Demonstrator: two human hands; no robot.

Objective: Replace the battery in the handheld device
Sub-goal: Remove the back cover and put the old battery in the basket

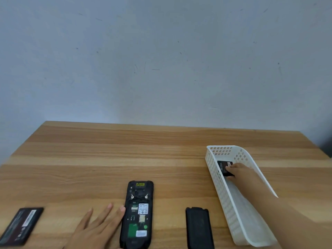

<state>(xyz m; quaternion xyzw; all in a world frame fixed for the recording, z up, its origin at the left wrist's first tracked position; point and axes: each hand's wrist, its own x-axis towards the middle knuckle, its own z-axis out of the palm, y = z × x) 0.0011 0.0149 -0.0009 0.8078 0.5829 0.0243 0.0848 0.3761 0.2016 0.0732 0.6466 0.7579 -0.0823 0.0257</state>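
The black handheld device (137,214) lies face down near the table's front edge, its battery bay bare and showing labels and a green board. My left hand (98,229) rests flat on the table just left of it, fingers apart. The black back cover (198,228) lies to the device's right. A black battery (21,225) lies at the far left. My right hand (235,170) reaches into the white basket (222,193), with its fingers closed on a second black battery (222,167) there.
The wooden table (125,155) runs back to a pale wall. The long perforated basket stands at an angle on the right side, and my right forearm crosses its right rim.
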